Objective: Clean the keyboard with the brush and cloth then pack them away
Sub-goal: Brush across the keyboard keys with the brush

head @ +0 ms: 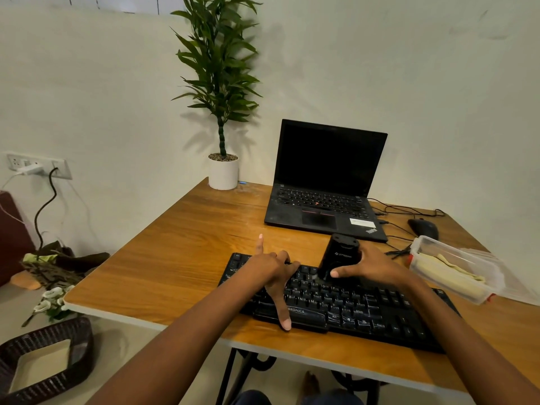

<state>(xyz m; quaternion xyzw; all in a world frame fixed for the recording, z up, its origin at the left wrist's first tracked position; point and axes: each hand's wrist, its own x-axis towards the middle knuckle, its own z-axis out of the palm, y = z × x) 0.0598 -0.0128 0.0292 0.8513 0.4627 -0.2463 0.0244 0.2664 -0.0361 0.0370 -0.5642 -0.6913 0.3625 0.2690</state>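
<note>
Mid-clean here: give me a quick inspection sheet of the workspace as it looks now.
Surface: wooden table, keyboard at the near edge.
Job's things: black brush tool standing on the keys; cloth inside clear container, right.
Clutter: open laptop, mouse, potted plant.
Grippers: right hand grips the tool; left hand spread over the keys.
Cables: loose cables right of the laptop.
Surroundings: wall socket with plugs, wicker basket on the floor.

Two hands (pixel 273 268) (pixel 377 266), one keyboard (pixel 350 309), one black device (pixel 339 257), one laptop (pixel 324 182), one mouse (pixel 423 228), one plant (pixel 219 68)
</note>
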